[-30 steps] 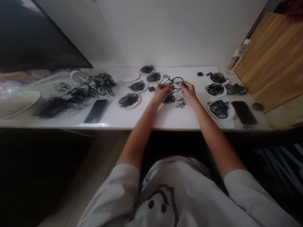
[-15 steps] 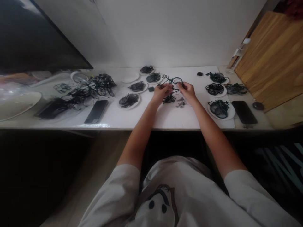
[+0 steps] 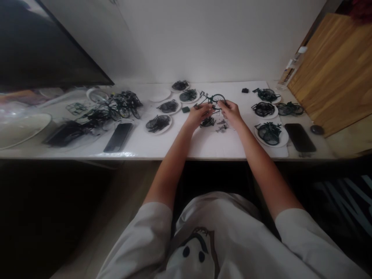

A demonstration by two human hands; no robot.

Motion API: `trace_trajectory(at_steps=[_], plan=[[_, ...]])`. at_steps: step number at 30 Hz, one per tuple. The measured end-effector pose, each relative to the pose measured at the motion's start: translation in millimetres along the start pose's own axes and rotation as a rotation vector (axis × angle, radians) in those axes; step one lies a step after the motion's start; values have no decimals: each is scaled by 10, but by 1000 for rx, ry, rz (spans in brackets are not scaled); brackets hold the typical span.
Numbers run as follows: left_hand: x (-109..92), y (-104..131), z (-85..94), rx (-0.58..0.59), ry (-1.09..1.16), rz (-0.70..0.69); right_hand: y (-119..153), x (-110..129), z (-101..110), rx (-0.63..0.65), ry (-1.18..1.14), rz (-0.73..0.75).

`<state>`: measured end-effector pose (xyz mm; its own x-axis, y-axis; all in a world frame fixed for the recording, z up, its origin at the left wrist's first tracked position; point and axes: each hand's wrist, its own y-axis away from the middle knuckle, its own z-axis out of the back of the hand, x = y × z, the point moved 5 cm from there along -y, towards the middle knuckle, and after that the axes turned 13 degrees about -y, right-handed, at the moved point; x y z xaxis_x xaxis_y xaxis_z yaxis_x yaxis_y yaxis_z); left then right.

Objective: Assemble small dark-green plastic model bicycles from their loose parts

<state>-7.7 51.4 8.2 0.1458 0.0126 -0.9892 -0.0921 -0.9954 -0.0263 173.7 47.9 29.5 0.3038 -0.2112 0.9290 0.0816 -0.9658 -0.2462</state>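
Note:
Between my hands, above the white board, is a small dark model bicycle with one spoked wheel showing on its right. My left hand is closed around its frame at the left and lower side. My right hand pinches the wheel's lower right edge. Fingers hide part of the bicycle. Just below the hands lie dark curved bicycle parts and several small grey parts. A small dark green block sits left of my left hand.
Plates of dark parts stand at the left and right. Farther left is a pile of model bicycles and a phone. Another phone, a round dark lid and a clear bottle are at the right.
My right hand's fingers have shifted slightly on the wheel. The bicycle stays in both hands at almost the same spot.

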Motion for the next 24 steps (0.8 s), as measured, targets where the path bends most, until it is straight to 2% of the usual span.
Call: trace_trajectory(at_steps=[4,8,12,15,19,24], plan=[[-22,36,-29,35,-30,-20,17,9,-17,16,5,-8],[-43,53,-49,8,-70,-29,37,31,-42,24,49,-10],[-36,3,20,-119,-73,-25,24,38,-44,8,62,1],[-35,-52,134,-243,-35,-63,-18,-22,0,-32,52,-36],[-28,-90,281,-406,-27,-77,-75,-99,77,-100,151,-26],[-17,-112,329,-476,-24,-89,-84,-96,87,-93,199,32]])
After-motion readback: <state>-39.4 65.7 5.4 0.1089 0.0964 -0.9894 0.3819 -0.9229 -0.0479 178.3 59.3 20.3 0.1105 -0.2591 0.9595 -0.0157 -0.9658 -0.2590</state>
